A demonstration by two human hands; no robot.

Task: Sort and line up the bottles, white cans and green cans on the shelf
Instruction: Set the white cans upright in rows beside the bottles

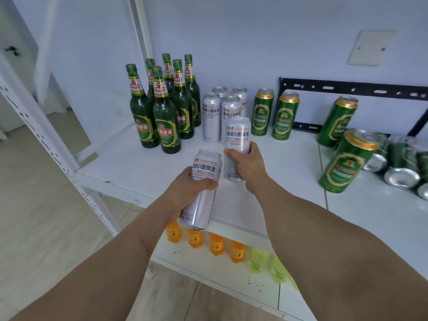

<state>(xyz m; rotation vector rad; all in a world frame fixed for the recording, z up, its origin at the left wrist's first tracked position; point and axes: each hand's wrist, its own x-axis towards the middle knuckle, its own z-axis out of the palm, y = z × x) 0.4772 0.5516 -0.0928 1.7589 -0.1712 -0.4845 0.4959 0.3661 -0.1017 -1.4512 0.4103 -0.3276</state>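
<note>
Several green beer bottles (165, 117) stand grouped at the back left of the white shelf (129, 167). Right of them stand several white cans (212, 117), then two upright green cans (262, 112) near the wall. My left hand (185, 193) grips a white can (203, 181) over the shelf's front edge. My right hand (247, 165) holds another white can (238, 137) upright, just in front of the standing white cans. Two more green cans (340, 121) stand at the right, the nearer one (346, 162) leaning in view.
Several green cans in plastic wrap (403, 163) lie on their sides at the far right. A black metal bracket (352, 88) leans against the wall. Orange bottles (216, 244) and yellow-green bottles (259, 259) line the shelf below. A white perforated shelf post (58, 156) rises at the left.
</note>
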